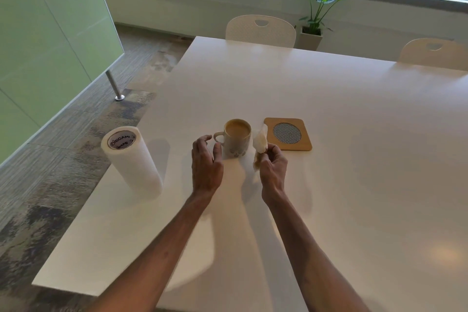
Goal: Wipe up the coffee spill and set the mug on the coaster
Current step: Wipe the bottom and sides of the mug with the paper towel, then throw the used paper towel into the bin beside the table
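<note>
from my feed the wiping half looks about finished: i can find no brown puddle on the white table around the mug, and the crumpled paper towel carries tan stains along its lower fold, so i judge it has soaked up the coffee. what is left is the move onto the coaster, which sits bare just to the mug's right, close but not touching it. the mug stands upright on the table, nearly full of milky coffee, pale with a small dark pattern near the base, its handle pointing left toward the left hand. that hand hovers beside the handle with fingers loosely spread and curved, gripping nothing; whether the thumb brushes the mug wall i cannot tell. the right hand pinches the towel between thumb and fingertips, held up between mug and coaster. a paper towel roll stands upright near the table's left edge, well apart from the mug
</note>
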A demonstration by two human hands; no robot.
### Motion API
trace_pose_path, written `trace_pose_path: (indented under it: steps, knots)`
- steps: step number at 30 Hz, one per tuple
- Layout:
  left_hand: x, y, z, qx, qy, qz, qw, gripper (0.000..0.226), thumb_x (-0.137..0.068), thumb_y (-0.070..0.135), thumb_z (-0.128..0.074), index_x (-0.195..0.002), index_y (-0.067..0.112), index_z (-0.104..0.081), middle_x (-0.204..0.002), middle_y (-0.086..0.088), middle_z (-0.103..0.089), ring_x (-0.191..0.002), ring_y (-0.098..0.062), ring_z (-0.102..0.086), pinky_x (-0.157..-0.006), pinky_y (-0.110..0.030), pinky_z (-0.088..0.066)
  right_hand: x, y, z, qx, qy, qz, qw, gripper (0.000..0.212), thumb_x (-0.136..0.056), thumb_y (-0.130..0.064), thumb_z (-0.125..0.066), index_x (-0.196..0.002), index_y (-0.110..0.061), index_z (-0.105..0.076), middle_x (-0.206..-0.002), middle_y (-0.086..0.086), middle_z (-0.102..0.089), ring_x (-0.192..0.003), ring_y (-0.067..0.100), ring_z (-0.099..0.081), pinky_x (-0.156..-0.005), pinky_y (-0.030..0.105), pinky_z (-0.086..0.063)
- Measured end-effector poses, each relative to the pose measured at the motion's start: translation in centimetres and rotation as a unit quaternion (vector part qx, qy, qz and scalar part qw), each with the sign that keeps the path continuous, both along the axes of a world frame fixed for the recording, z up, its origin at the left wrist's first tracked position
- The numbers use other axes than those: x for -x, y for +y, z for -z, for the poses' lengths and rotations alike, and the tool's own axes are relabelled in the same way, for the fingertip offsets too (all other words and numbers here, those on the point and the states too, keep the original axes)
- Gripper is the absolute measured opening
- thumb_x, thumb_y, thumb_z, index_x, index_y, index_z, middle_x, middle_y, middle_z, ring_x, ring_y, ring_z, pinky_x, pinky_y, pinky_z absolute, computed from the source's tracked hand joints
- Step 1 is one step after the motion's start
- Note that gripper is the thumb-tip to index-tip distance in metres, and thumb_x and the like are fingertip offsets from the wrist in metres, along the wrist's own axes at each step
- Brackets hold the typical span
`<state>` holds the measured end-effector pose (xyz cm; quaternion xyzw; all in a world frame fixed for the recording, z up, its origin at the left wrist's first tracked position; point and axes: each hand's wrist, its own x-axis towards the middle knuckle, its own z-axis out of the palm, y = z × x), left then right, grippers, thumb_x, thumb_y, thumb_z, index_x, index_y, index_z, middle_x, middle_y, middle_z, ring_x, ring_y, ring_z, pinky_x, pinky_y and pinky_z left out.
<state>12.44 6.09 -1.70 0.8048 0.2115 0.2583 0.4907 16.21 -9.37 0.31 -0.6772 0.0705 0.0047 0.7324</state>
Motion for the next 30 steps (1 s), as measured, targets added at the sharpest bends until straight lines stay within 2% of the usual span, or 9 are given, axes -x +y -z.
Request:
trace_pose_path:
  steps: [3,5,10,14,16,20,23,26,30]
  knots:
    - [1.9,-0.9,-0.1,0.001,-0.008,-0.028,1.0,0.041,-0.108,0.023,-0.058,-0.146,0.012,-0.049,-0.152,-0.007,-0.05,-0.143,-0.026,-0.049,-0.118,-0.044,-0.046,1.1,-0.5,0.1,0.024,-0.01,-0.001,1.0,0.022,-0.104,-0.003,-0.061,-0.119,-0.01,-0.074,-0.106,0.012,-0.073,-0.089,0.018,-0.06,-0.076,0.031,-0.052]
    - [3.1,-1.6,-0.5,0.002,-0.002,-0.03,1.0,0.042,-0.109,0.024,-0.058,-0.148,0.012,-0.05,-0.152,-0.008,-0.051,-0.142,-0.027,-0.05,-0.118,-0.044,-0.046,1.9,-0.8,-0.1,0.046,-0.034,-0.005,0.998,0.025,-0.103,-0.002,-0.061,-0.119,-0.014,-0.077,-0.106,0.006,-0.074,-0.088,0.013,-0.062,-0.076,0.031,-0.054]
    - [6.6,-3.9,-1.8,0.06,0.002,0.024,0.998,0.032,-0.116,0.04,-0.045,-0.138,0.021,-0.057,-0.137,-0.003,-0.071,-0.116,-0.02,-0.07,-0.106,-0.05,-0.058,5.4,-1.2,-0.5,0.134,-0.095,-0.057,0.985,0.03,-0.1,0.002,-0.066,-0.119,-0.015,-0.084,-0.11,-0.006,-0.071,-0.101,0.009,-0.066,-0.086,0.036,-0.062]
    - [8.9,-5.3,-2.8,0.166,0.007,0.083,0.983,0.045,-0.117,0.047,-0.035,-0.14,0.018,-0.061,-0.133,-0.009,-0.074,-0.111,-0.024,-0.077,-0.087,-0.035,-0.067,8.5,-1.8,-0.7,0.146,-0.124,-0.117,0.974,0.03,-0.099,0.005,-0.068,-0.115,-0.012,-0.086,-0.113,-0.003,-0.072,-0.102,-0.005,-0.065,-0.082,0.018,-0.056]
    - [10.7,-5.9,-2.9,0.168,0.006,0.082,0.982,0.046,-0.117,0.048,-0.037,-0.135,0.017,-0.065,-0.129,-0.01,-0.075,-0.112,-0.024,-0.077,-0.087,-0.034,-0.067,10.3,-2.1,-0.9,0.134,-0.137,-0.136,0.972,0.031,-0.098,0.008,-0.069,-0.115,-0.011,-0.086,-0.115,0.0,-0.074,-0.105,-0.001,-0.067,-0.08,0.017,-0.058]
    - [15.2,-6.8,-2.7,0.144,0.0,0.043,0.989,0.028,-0.114,0.041,-0.05,-0.119,0.018,-0.067,-0.117,-0.004,-0.078,-0.105,-0.021,-0.077,-0.093,-0.047,-0.068,13.8,-2.9,-0.6,0.108,-0.136,-0.17,0.97,0.035,-0.095,0.012,-0.068,-0.113,-0.011,-0.087,-0.115,0.005,-0.075,-0.109,0.022,-0.072,-0.086,0.039,-0.065]
    - [18.8,-7.5,-2.5,0.124,0.006,0.005,0.992,0.022,-0.114,0.04,-0.053,-0.123,0.023,-0.064,-0.118,-0.006,-0.078,-0.107,-0.024,-0.077,-0.095,-0.048,-0.066,16.4,-2.9,-0.1,0.114,-0.13,-0.191,0.966,0.037,-0.092,0.014,-0.068,-0.109,-0.012,-0.087,-0.112,0.005,-0.076,-0.104,0.024,-0.074,-0.087,0.05,-0.065]
    - [22.7,-7.6,-2.2,0.117,0.018,-0.049,0.992,0.012,-0.112,0.042,-0.056,-0.12,0.034,-0.06,-0.116,0.003,-0.075,-0.109,-0.024,-0.075,-0.098,-0.046,-0.064,19.6,-2.2,0.5,0.112,-0.115,-0.218,0.963,0.042,-0.089,0.014,-0.065,-0.106,-0.017,-0.087,-0.111,0.001,-0.076,-0.101,0.022,-0.074,-0.086,0.055,-0.065]
    - [26.8,-6.3,-2.1,0.164,0.012,-0.084,0.983,0.022,-0.111,0.039,-0.058,-0.127,0.024,-0.063,-0.12,-0.002,-0.076,-0.11,-0.026,-0.075,-0.1,-0.054,-0.062,23.0,-0.2,0.5,0.093,-0.09,-0.24,0.962,0.041,-0.089,0.007,-0.063,-0.111,-0.02,-0.085,-0.116,0.0,-0.077,-0.106,0.025,-0.073,-0.091,0.052,-0.064]
